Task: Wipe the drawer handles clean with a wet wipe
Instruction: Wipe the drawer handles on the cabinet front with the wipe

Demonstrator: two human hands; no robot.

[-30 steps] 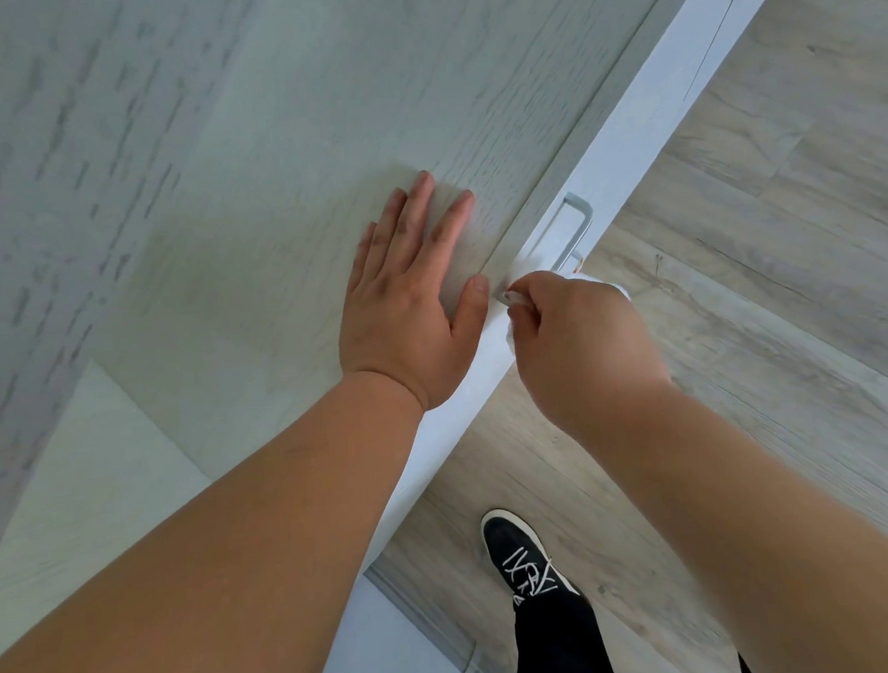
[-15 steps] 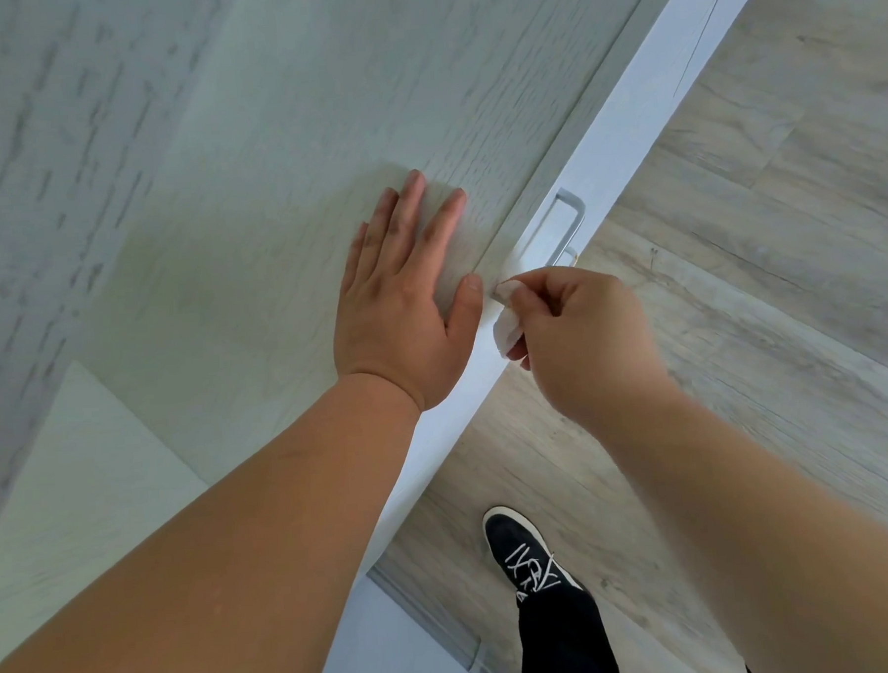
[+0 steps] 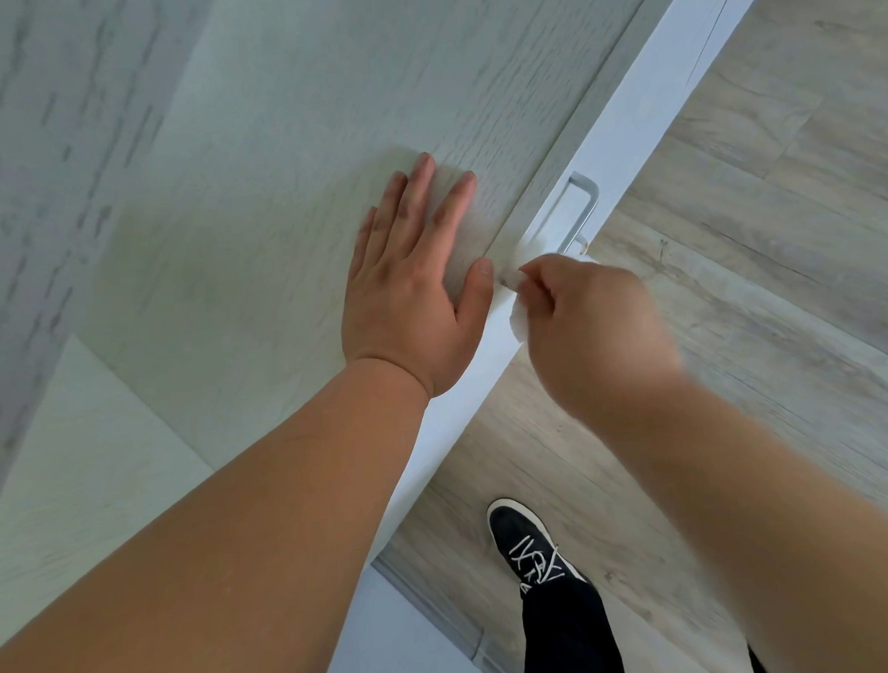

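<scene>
pale cabinet top (image 3: 280, 200) under flat left hand (image 3: 409, 292) — right hand (image 3: 585, 329) pinching half-hidden wipe (image 3: 516, 322)

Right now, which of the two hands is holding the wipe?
The right hand pinches the white wipe beside the drawer handle. The left hand lies flat on the cabinet top.

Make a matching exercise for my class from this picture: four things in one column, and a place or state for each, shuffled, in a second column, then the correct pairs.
Column A
1. left hand
2. right hand
3. drawer handle
4. black shoe

Column B
a. on the wood-look floor
b. flat on the cabinet top, fingers spread
c. pinching a white wet wipe
d. fixed to the white drawer front, just beyond the wipe

Pairs: 1-b, 2-c, 3-d, 4-a
</scene>
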